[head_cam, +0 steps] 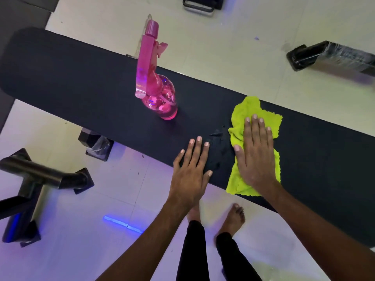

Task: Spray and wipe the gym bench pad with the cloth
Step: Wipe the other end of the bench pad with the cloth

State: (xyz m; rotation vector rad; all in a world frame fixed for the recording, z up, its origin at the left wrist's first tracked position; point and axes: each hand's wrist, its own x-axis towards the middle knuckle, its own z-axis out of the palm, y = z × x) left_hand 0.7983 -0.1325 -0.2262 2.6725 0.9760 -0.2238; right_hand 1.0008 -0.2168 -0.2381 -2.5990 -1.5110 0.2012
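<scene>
A: Where is your right hand (256, 157) sitting just now?

B: You are pressing it flat, fingers spread and released, on the yellow-green cloth (254, 126) right of the frame's centre. You are not gripping the cloth, only pinning it under your palm against the worktop (81, 82), the black bench pad crossing the frame from the upper left down to the lower right.

A: And the left hand (191, 171)?

B: You are laying it open on the near edge of the pad, just left of the cloth, fingers straight and holding nothing. The thumb is lying just inside the pad's near edge.

A: Is anything lying between the two hands?

B: A few wet droplets (218, 135) are glistening on the dark surface, just beside the cloth's left edge and close to your left fingertips.

A: Where is the spray bottle (160, 96) standing?

B: It is standing upright on the pad at the upper centre of the frame, well apart from both hands. It is clear pink, with its trigger head pointing towards the far edge of the pad.

A: What is showing round the bench?

B: Pale floor tiles (223, 47) are showing on both sides, and black metal frame pieces (40, 175) are sitting at the lower left. Your bare feet (233, 218) are standing on the floor at the bottom centre, below the pad's near edge
</scene>
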